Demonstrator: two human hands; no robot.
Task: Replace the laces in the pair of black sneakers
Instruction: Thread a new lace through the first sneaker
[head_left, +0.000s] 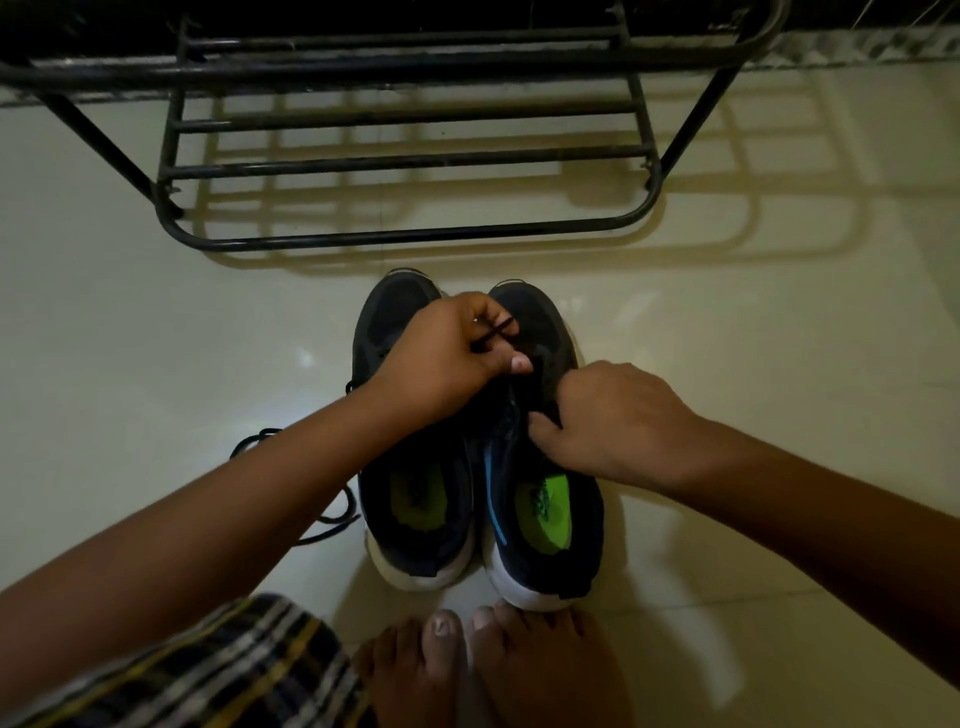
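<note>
The two sneakers (480, 467) stand side by side on the floor (156, 322), before the rack (405, 156). The left hand (447, 358) pinches a lace (493, 332); the right hand (608, 421) grips the right sneaker's tongue area. In this dim light, I'd worry the lace misses an eyelet or slips loose.

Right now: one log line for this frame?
left hand: pinches black lace | right hand: grips right sneaker at tongue | loose lace: floor, beside left sneaker

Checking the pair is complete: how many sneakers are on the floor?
2. The left sneaker and the right sneaker stand side by side, toes toward the metal rack; both hands work over the right one.
</note>
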